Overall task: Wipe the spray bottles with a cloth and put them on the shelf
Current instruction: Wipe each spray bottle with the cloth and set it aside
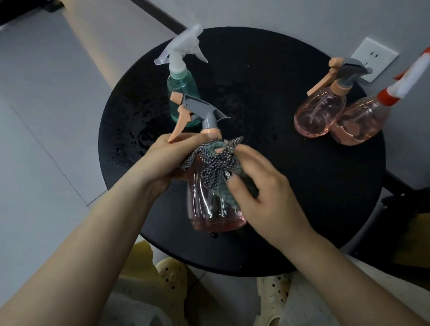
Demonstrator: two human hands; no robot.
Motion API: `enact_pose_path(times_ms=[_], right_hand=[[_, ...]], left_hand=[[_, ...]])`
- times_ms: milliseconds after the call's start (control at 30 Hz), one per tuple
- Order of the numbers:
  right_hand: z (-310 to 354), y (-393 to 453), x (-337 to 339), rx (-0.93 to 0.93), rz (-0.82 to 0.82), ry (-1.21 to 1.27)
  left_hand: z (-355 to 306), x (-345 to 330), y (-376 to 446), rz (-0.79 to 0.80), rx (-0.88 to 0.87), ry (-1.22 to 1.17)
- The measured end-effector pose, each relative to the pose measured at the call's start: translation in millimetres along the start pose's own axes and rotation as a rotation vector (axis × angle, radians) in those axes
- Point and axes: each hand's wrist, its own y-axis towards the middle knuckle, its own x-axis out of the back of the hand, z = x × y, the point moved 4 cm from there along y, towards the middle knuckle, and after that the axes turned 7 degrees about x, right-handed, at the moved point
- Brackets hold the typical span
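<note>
A pink bottle (214,200) is held above the near part of the round black counter (307,192). Its neck is clasped by the left grip (164,157), fingers closed around it just under the trigger. A checked cloth (216,163) is pressed to the bottle's shoulder by the right grip (260,187), fingers curled on it. 3 other bottles stand further back: a green bottle (182,98) and 2 pink ones at the right.

A clear pink, glossy plastic spray bottle with a grey and peach matt trigger head (214,200) is seen, with a speckled woven cloth (215,163) laid against it. The round black counter (294,192) is shown matt and finely grained, beaded with water droplets. The teal translucent plastic bottle (182,96) carries a frosted white trigger.
</note>
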Motion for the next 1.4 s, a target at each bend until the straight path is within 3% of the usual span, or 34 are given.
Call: enact_pose_path(times_ms=[133,267,400,533,700,933,1033,1233,1400], right_hand=[[-5.1,-0.1,-1.8,-0.136,-0.037,0.198],[-24.4,-3.9,-10.6,-0.581,-0.064,0.590],[-18.1,-12.0,-20.9,-0.867,0.020,1.078],[-17.4,-13.3,-24.8,-0.974,0.003,1.301],[-25.5,-9.6,-20.9,-0.894,-0.074,1.209],[-28.2,-2.4,-7.3,-0.617,-0.209,0.608],[-28.0,-0.6,-4.3,-0.634,-0.262,0.731],[-34.8,-8.6,-3.9,-0.980,-0.276,1.168],[-42.3,-11.3,11.8,-0.882,-0.296,0.954]], left_hand=[[-2.7,4.3,-1.5,-0.035,-0.023,-0.029],[-6.1,6.9,-1.4,0.008,-0.073,-0.043],[-8.3,5.1,0.6,0.096,-0.085,-0.167],[-7.1,-1.5,-0.7,0.231,-0.006,-0.298],[-5.6,4.3,-1.9,0.068,-0.045,0.008],[-12.0,2.8,-7.0,-0.031,-0.189,0.072],[-16.7,0.6,-9.4,0.010,-0.238,-0.005],[-26.4,-12.5,-12.1,0.008,-0.323,-0.092],[-31.7,-30.1,-13.9,-0.005,-0.400,-0.040]])
